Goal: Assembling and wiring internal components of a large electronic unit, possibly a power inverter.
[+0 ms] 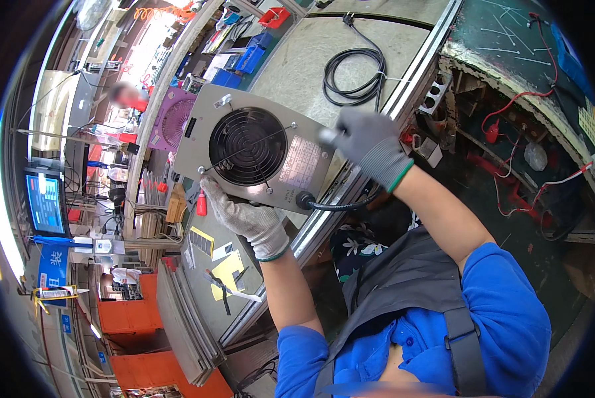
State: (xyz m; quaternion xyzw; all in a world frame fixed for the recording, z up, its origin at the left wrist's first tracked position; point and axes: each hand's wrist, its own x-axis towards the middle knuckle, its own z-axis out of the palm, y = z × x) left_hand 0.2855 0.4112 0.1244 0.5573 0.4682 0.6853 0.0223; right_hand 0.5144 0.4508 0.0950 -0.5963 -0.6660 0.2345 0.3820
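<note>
A grey metal box with a round black fan grille (247, 146) rests tilted on the workbench, its labelled face turned up. My left hand (247, 222), in a pale knit glove, grips the box's near left edge, fingertips at a corner screw. A red handle (202, 203) shows beside those fingers; its tool end is hidden. My right hand (370, 142), in a grey glove with a green cuff, is closed by the box's right edge and smeared by motion. A small pale piece (326, 136) sticks out of it, too blurred to name. A black power cable (340, 206) leaves the box's lower corner.
The cable's tied coil (354, 79) lies on the bench behind my right hand. Blue bins (249, 58) and a purple fan panel (171, 119) stand beyond the box. Yellow paper (227, 273) lies near the front edge. A metal rail (410, 73) borders the bench.
</note>
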